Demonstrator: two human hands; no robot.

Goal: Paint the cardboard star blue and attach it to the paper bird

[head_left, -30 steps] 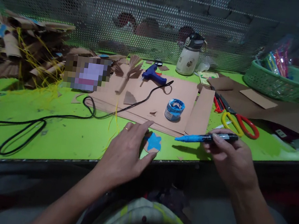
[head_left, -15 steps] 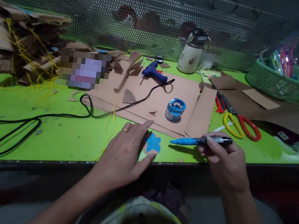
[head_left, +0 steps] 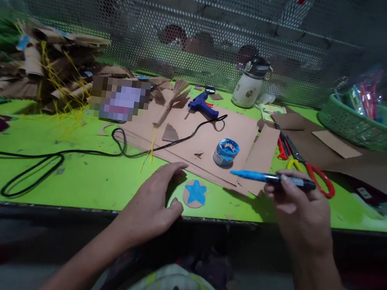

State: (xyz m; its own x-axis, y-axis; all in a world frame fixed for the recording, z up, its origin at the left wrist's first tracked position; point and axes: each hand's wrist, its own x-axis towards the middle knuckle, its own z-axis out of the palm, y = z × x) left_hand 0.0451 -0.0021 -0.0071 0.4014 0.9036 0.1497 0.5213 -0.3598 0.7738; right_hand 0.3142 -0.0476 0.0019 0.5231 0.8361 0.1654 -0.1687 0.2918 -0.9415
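Centrally, near the front edge of the green surface (head_left: 68,176), a round cardboard disc (head_left: 194,193) painted with a blue star is laid flat. The left hand (head_left: 152,201) is spread open just beside it; a blue-tipped tool (head_left: 264,177) is gripped in the right hand (head_left: 295,210). Perforated metal screening (head_left: 195,21) is seen behind.

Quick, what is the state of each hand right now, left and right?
Left hand: open, holds nothing, rests beside the star disc.
Right hand: closed on a blue-tipped brush.
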